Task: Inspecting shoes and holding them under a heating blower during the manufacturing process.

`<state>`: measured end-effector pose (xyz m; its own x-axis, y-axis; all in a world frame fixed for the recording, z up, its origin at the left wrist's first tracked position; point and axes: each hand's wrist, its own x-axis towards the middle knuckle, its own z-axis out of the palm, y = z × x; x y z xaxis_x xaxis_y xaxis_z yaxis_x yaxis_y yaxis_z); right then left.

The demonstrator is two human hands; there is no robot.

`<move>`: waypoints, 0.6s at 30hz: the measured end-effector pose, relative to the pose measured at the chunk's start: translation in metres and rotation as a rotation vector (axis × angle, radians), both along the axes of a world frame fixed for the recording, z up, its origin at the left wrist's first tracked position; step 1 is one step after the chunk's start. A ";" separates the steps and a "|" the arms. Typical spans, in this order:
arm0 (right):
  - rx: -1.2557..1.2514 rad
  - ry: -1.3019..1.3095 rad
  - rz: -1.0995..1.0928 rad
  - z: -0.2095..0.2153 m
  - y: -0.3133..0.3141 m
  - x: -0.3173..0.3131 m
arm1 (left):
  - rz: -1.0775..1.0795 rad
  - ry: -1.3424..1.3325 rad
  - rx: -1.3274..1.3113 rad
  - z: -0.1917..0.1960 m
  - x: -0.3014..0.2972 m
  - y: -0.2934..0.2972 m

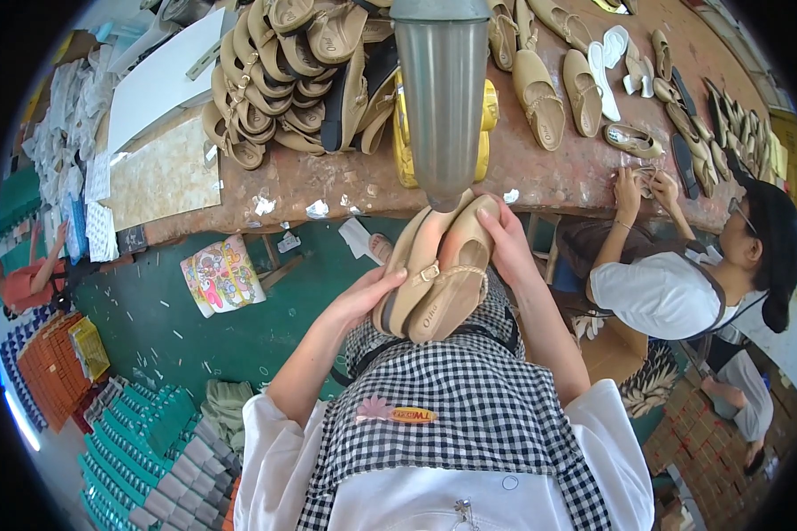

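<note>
A pair of beige strapped shoes is held side by side above my lap, toes pointing away from me. My left hand [370, 294] is closed on the outer side of the left shoe [406, 258], near its buckled strap. At the toe end of the right shoe [456, 288], my right hand [508, 241] is closed with its thumb on the upper; its other fingers are mostly hidden. Directly over the toes hangs a grey tapered nozzle [443, 106]. An orange-red glow lies on the shoes just below its tip.
Ahead stretches a worn brown worktable [345, 190], with a heap of beige shoes [283, 80] at left. Behind the nozzle stands a yellow device [405, 142]. At right, a co-worker [664, 288] handles a shoe. A patterned stool [222, 275] and green crates [142, 451] are on the left.
</note>
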<state>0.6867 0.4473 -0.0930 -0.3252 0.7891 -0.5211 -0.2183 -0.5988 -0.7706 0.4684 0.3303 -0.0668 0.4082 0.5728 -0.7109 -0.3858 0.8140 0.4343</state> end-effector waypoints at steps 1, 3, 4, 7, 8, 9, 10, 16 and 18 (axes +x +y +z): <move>0.023 -0.084 0.068 -0.001 0.000 -0.001 | 0.002 0.000 -0.002 -0.001 -0.003 -0.005; 0.012 -0.046 0.040 -0.001 0.001 0.004 | 0.079 0.162 0.013 0.002 -0.005 -0.014; 0.035 -0.070 0.000 -0.001 0.003 0.008 | 0.114 0.227 0.030 -0.002 -0.007 -0.021; 0.099 -0.143 -0.180 0.000 0.017 0.028 | 0.359 0.234 -0.050 -0.002 -0.019 -0.029; 0.084 -0.154 -0.227 0.009 0.023 0.037 | 0.481 0.155 -0.140 -0.003 -0.020 -0.029; 0.092 -0.212 -0.277 0.009 0.028 0.053 | 0.484 0.165 -0.139 0.001 -0.019 -0.025; 0.088 -0.256 -0.291 0.009 0.033 0.070 | 0.590 0.095 -0.166 0.008 -0.015 -0.015; 0.134 -0.227 -0.326 0.037 0.031 0.087 | 0.713 -0.063 -0.071 -0.011 0.009 0.001; 0.121 -0.222 -0.341 0.037 0.028 0.091 | 0.701 -0.061 -0.062 -0.008 0.021 0.008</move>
